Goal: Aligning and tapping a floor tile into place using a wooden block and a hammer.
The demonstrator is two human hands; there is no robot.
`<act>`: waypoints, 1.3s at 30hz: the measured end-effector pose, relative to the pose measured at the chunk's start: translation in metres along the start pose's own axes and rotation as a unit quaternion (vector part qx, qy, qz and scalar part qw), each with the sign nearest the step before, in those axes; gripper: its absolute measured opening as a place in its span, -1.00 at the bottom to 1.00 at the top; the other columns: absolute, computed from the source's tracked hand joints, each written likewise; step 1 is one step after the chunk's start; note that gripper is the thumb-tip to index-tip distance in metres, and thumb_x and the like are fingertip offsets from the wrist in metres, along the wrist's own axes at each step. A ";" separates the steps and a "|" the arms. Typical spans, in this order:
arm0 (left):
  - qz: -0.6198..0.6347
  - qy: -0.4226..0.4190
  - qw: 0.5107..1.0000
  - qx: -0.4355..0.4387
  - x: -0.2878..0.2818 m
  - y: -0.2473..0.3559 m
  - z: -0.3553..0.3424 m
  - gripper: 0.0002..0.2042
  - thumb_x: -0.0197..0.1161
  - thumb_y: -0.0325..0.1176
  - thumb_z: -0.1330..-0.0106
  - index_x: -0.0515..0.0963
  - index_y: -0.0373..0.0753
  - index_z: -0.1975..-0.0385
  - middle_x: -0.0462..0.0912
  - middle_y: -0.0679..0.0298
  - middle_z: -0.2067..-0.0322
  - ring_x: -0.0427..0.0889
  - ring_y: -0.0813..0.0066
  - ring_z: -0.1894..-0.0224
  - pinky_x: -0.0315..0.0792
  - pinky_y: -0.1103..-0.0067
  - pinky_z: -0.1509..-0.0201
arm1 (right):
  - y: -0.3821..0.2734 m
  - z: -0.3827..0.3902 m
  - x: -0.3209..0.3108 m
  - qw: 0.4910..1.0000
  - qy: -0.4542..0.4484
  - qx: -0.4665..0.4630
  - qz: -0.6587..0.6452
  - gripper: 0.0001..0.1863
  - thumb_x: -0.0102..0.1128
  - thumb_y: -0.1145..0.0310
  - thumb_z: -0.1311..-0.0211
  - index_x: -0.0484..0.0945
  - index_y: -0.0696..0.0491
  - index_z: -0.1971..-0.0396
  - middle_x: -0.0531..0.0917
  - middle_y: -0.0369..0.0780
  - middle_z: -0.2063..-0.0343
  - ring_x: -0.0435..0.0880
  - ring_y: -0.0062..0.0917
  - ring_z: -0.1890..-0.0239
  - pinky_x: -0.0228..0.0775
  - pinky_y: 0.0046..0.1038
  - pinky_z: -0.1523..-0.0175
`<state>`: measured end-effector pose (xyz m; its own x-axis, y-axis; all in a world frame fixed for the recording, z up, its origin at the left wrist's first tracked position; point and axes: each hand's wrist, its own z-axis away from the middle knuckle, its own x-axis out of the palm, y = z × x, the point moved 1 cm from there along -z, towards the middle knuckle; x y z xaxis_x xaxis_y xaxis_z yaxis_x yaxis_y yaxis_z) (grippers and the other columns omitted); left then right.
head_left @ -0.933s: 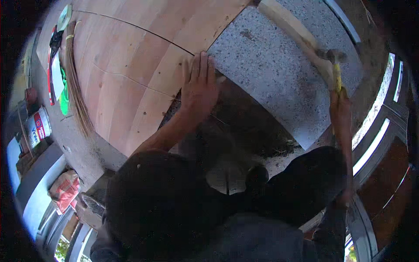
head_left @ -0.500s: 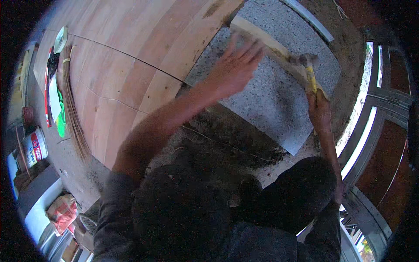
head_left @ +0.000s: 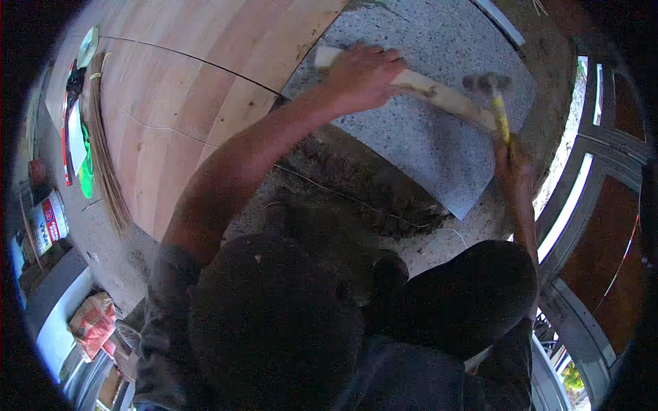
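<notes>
A large speckled grey tile (head_left: 411,130) lies on the ground ahead of me. Across it rests a pale wooden batten (head_left: 445,101), running from upper left to lower right. My left hand (head_left: 363,77) is closed over the batten near its left end, fingers curled over the far edge. In my right hand (head_left: 513,168) is a hammer (head_left: 502,113), gripped by its yellow handle. The hammer's head, slightly blurred, is over the tile just beyond the batten's right part; whether it touches anything I cannot tell.
Wood-look floor tiles (head_left: 199,82) cover the left side. On them or beside them lie a stick broom (head_left: 103,144) and a bright green item (head_left: 86,171). A paint bucket (head_left: 51,219) and a red-and-white sack (head_left: 92,325) stand farther left. A thin string (head_left: 343,193) crosses the dug soil. Framed panels (head_left: 593,233) line the right.
My left hand has come down from above the batten, fingers spread, and closed on it. The batten's left end has shifted left and nearer. The hammer stays in my right hand.
</notes>
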<state>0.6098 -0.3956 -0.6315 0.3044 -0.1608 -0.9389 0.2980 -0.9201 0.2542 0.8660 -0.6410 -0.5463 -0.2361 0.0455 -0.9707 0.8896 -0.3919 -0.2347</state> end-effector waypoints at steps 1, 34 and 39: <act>-0.002 0.001 1.000 -0.015 -0.002 0.003 0.007 -0.52 0.48 -0.11 -0.20 0.56 -0.13 -0.07 0.62 0.25 0.09 0.63 0.22 -0.04 0.45 0.20 -0.12 | -0.006 0.000 0.002 1.000 -0.014 0.007 -0.011 -0.72 0.12 0.19 -0.55 0.54 0.14 0.13 0.59 -0.02 0.58 0.59 -0.21 0.55 0.43 -0.17 0.41; -0.048 0.045 0.982 -0.176 -0.010 0.016 0.010 -0.59 0.44 -0.15 -0.19 0.57 -0.27 0.08 0.66 0.10 0.16 0.63 0.09 0.01 0.48 0.13 -0.05 | -0.056 -0.046 0.033 0.995 -0.081 -0.017 -0.062 -0.69 0.11 0.15 -0.54 0.44 0.13 0.20 0.63 0.09 0.58 0.69 0.08 0.49 0.46 0.00 0.43; -0.056 -0.006 0.979 -0.195 -0.012 0.020 0.011 -0.56 0.41 -0.22 -0.15 0.56 -0.29 0.01 0.66 0.10 0.17 0.63 0.13 0.00 0.46 0.13 -0.05 | -0.055 -0.045 0.033 0.995 -0.057 -0.041 -0.076 -0.68 0.11 0.15 -0.55 0.48 0.16 0.15 0.63 0.09 0.58 0.70 0.07 0.49 0.48 -0.04 0.44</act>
<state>0.6020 -0.4161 -0.6175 0.2414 -0.0731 -0.9677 0.6515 -0.7268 0.2174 0.8269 -0.5765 -0.5678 -0.4099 -0.0083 -0.9121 0.8679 -0.3110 -0.3873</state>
